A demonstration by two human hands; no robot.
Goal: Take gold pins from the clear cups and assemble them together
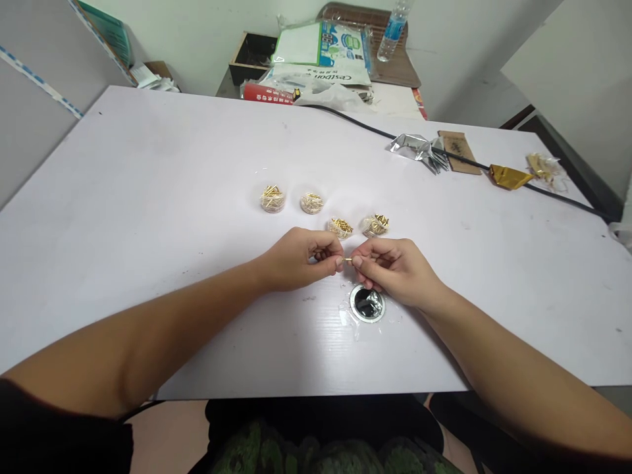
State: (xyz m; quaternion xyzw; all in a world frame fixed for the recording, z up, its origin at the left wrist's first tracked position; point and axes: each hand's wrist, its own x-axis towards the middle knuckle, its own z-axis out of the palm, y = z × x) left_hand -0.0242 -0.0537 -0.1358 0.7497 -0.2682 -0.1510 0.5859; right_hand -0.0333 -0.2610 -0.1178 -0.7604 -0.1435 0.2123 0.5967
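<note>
Between my two hands is a thin gold-coloured metal pin (347, 259), held level above the white table. My left hand (311, 260) pinches its left end between thumb and fingertips. The other end sits in the pinch of my right hand (390, 266). Just beyond my fingers stand two small clear tubs of gold-coloured pieces, a left one (340, 228) and a right one (375, 225). Farther back are a tub of longer gold pins (272, 199) and a tub of thin pins (311, 203). Below my right hand lies a round silver-rimmed opening with a dark middle (367, 303).
A black cable (353, 120) crosses the back of the table (162, 197). Silver foil (419, 150), a brown cardboard piece (459, 151) and a gold foil packet (509, 176) lie along it. Behind the table are a dark box (253, 56), plastic bags and a water bottle (394, 31).
</note>
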